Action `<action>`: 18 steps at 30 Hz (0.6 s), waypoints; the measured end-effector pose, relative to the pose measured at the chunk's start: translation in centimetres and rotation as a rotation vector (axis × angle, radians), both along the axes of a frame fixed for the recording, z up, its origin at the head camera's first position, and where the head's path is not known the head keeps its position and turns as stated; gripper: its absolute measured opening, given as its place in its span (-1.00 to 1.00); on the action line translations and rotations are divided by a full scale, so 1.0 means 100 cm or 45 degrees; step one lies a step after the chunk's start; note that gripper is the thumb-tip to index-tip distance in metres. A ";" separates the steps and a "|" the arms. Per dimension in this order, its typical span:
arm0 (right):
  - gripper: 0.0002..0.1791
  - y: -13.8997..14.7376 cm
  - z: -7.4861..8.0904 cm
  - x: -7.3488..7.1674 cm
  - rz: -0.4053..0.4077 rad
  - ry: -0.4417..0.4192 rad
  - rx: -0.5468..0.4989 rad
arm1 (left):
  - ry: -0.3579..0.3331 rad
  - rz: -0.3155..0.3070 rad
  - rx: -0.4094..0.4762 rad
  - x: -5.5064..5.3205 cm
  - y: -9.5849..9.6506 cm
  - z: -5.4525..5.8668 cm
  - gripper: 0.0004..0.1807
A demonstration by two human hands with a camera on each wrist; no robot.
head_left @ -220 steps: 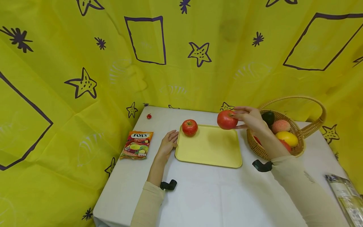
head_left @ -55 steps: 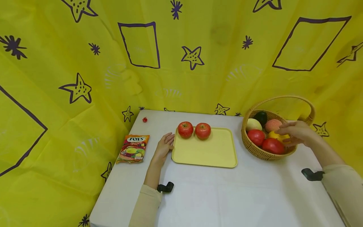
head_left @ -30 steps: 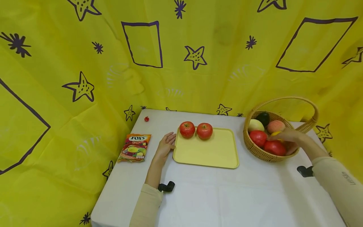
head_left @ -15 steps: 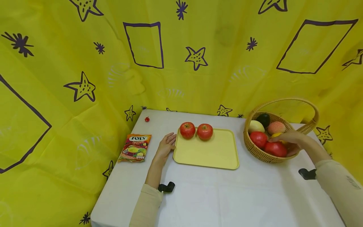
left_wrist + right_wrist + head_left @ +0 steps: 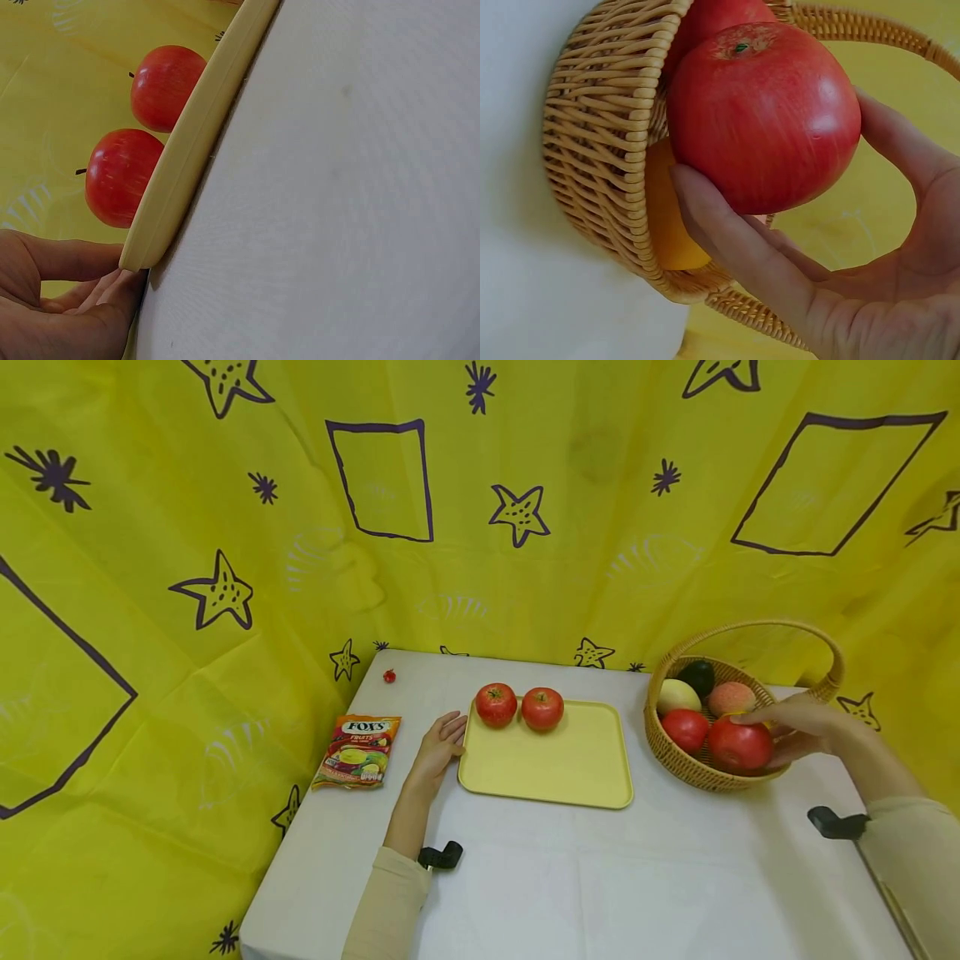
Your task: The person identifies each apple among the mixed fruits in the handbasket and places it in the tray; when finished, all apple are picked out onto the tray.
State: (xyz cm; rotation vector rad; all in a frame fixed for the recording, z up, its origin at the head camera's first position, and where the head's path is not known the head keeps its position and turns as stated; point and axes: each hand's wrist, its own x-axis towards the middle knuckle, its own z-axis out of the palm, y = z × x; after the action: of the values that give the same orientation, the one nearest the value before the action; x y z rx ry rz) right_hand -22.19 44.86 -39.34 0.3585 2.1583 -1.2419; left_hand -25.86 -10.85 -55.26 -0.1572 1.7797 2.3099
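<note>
The right hand (image 5: 802,718) is curled round a large red fruit (image 5: 740,743), which is held at the mouth of the basket (image 5: 675,764), near the far right corner of the bench (image 5: 525,877); the step in hand is judged to be the taking-out of this fruit. The left edge of the tray (image 5: 551,768), with two apples (image 5: 496,705) near its far left corner, is touched by the left hand (image 5: 437,750), whose fingers are relaxed. For the next move, a steady grip seems required, so that the basket's handle (image 5: 831,677) is not struck.
</note>
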 end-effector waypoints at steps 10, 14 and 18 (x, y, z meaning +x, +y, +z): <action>-0.58 0.003 0.009 0.002 -0.015 0.107 -0.055 | 0.002 0.006 -0.007 0.000 0.000 0.001 -0.09; -0.52 0.003 0.010 0.004 -0.012 0.136 -0.077 | -0.002 -0.001 -0.011 0.000 0.000 0.001 -0.10; -0.24 -0.002 0.015 0.005 -0.007 0.193 -0.069 | -0.005 -0.004 -0.017 0.001 0.000 0.001 -0.10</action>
State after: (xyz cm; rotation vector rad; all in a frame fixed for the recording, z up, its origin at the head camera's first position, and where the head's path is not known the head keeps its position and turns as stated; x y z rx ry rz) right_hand -21.68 44.68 -37.82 0.2546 2.2458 -1.3668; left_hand -25.80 -10.82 -55.12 -0.1605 1.7927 2.2942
